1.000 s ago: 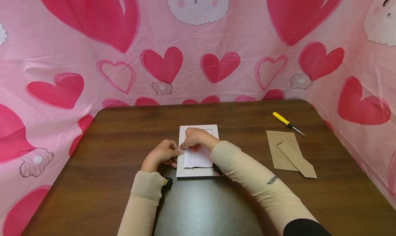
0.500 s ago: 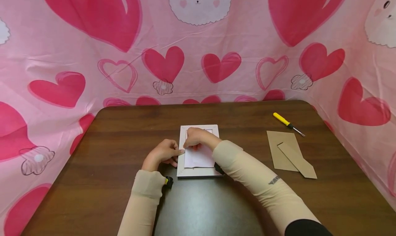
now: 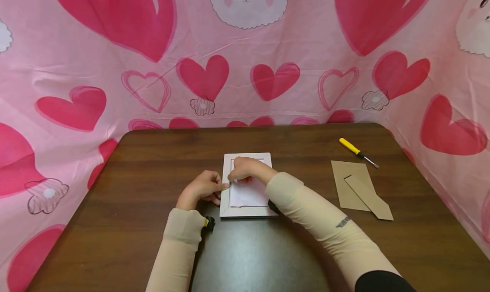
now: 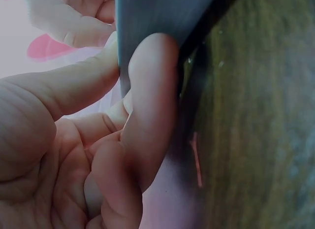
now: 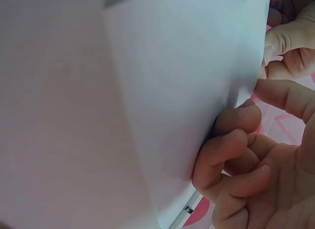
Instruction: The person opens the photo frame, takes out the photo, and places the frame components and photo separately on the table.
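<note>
A white picture frame [image 3: 249, 212] lies back side up at the middle of the table, a sheet of white paper [image 3: 248, 196] in its recess. My left hand [image 3: 202, 188] grips the frame's left edge, thumb on the rim and index finger against the side [image 4: 162, 15], as the left wrist view shows. Reaching across the frame, my right hand [image 3: 246, 169] pinches at the paper's left edge with curled fingers. Seen from the right wrist, the paper [image 5: 182, 66] bends up near those fingertips [image 5: 238, 118]. The right hand and forearm hide part of the frame's right side.
To the right lie a brown backing board [image 3: 350, 168] and, across it, a brown stand leg [image 3: 369, 198]. Behind them is a screwdriver [image 3: 349, 146] with a yellow handle. A pink heart-patterned cloth [image 3: 237, 87] hangs along the far side of the brown table [image 3: 153, 168].
My right fingertips have shifted slightly right, from the frame's left rim to the recess edge. The left hand keeps its hold; the view has moved a little.
</note>
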A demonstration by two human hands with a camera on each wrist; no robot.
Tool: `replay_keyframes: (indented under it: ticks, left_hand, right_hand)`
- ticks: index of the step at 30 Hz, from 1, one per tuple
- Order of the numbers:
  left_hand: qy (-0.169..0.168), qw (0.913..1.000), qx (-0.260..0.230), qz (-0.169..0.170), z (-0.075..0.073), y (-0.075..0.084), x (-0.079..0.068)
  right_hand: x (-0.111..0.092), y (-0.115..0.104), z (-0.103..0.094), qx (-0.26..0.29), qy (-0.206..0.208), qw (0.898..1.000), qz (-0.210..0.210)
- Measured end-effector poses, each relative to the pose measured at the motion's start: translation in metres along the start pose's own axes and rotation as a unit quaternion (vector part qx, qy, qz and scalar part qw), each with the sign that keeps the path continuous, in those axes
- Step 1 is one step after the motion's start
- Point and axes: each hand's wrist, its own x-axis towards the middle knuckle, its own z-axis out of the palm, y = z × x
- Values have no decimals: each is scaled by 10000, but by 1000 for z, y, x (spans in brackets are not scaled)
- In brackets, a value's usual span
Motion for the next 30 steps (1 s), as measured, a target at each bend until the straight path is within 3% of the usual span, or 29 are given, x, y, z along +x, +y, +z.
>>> replay_keyframes:
  ticks: [15, 21, 30]
  left_hand:
    - [-31, 10000, 47, -26, -1, 0, 0]
    - [-42, 10000, -5, -6, -1, 1, -1]
    - [-40, 10000, -26, 9, -1, 1, 0]
  right_hand:
    - [-8, 4, -3, 553, -78, 9984, 23]
    - [-13, 9, -6, 648, 30, 9979, -92]
    - [-16, 20, -7, 1232, 212, 9921, -140]
